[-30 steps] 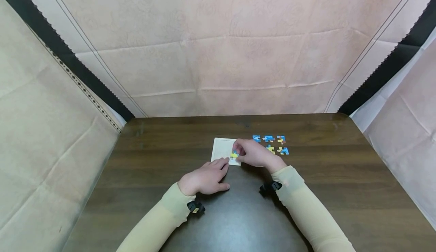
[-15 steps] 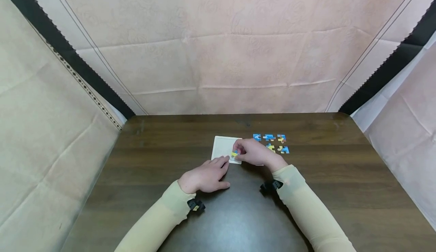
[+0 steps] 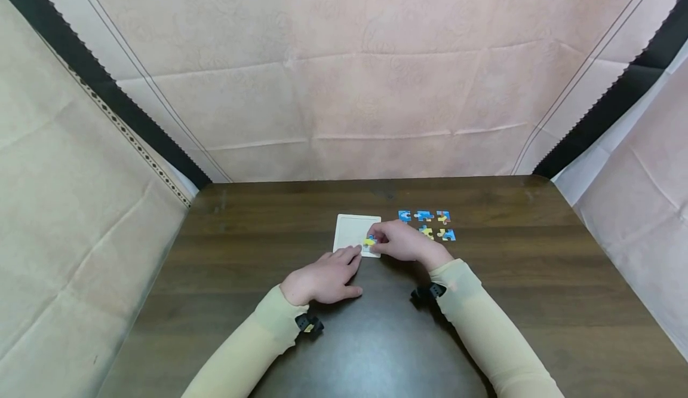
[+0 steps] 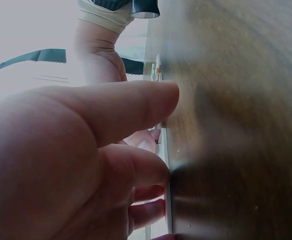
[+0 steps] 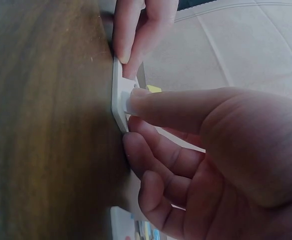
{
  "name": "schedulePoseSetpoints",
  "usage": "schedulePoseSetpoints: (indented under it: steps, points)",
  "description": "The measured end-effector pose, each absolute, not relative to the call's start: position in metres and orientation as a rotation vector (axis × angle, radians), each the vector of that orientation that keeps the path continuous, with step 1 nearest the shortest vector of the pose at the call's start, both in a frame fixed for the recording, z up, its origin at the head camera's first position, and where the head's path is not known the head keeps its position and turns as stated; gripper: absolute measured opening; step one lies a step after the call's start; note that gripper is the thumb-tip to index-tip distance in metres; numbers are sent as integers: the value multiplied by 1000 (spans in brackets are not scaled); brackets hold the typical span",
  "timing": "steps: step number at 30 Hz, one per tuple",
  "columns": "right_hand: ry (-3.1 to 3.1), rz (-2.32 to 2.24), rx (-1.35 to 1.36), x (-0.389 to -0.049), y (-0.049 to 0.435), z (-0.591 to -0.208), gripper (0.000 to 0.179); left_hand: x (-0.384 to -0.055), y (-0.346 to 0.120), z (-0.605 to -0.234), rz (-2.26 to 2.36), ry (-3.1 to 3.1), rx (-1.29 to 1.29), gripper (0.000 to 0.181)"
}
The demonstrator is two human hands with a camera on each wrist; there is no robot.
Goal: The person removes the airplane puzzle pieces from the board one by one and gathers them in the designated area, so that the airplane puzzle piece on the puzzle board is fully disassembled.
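Note:
A white puzzle tray [image 3: 350,230] with a raised rim lies on the table. Over its near right corner, my right hand [image 3: 402,242] pinches a blue and yellow jigsaw piece [image 3: 369,242] between thumb and fingers. The right wrist view shows the thumb on this piece [image 5: 129,104] close against the tray's rim [image 5: 117,95], partly hiding it. My left hand [image 3: 325,278] lies with fingers extended, fingertips at the tray's near edge and thumb spread to the side. From the left wrist, the left fingers [image 4: 146,167] touch the tray's edge [image 4: 167,185].
Several loose blue and yellow jigsaw pieces [image 3: 424,215] lie in two rows right of the tray, some partly behind the right hand. The brown wooden table [image 3: 279,219] ends at a pale cloth backdrop [image 3: 349,117], with cloth on both sides too.
Both hands and the pinched jigsaw piece stay in nearly the same places. Only the head view shifts slightly.

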State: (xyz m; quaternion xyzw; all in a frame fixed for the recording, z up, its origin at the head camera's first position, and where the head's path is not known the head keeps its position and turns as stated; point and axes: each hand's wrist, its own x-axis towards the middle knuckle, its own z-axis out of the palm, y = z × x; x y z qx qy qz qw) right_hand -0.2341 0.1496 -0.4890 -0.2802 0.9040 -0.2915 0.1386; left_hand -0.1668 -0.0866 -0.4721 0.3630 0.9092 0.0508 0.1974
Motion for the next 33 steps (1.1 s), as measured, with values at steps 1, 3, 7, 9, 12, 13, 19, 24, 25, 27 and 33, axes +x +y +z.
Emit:
schedulePoseSetpoints:
  steps: [1,3,7,9,12,13,19,24,25,27,33]
  points:
    - [2615,-841,-806,-234,150,-488,14,-167,-87,-472,145,2546,1015,79]
    - [2614,-836,-809,-235,150,-488,14,-166,-87,-472,149,2546,1013,79]
    - [2608,-839,-808,-235,150,-487,14,-166,-87,-472,145,2548,1007,79]
    - [2605,-848,-795,-234,150,-486,14,-166,-87,-472,146,2552,1004,79]
    - [2596,-876,-777,-233,150,-483,16,-164,-87,-473,159,2552,1003,80]
    - [2591,-889,-780,-233,150,-482,16,-164,-86,-473,160,2553,1002,80]
    - [2590,-971,-796,-229,160,-474,17,-163,-83,-472,141,2555,995,80]
    - [2592,-1019,-732,-222,186,-473,17,-161,-79,-472,142,2554,971,81]
    - [2593,-1031,-717,-221,193,-474,16,-161,-79,-472,143,2554,963,81]
    - [2597,-1049,-692,-218,207,-476,13,-159,-79,-472,144,2556,957,81]
    - [2686,-1048,-635,-211,255,-481,20,-161,-82,-470,219,2550,977,78]
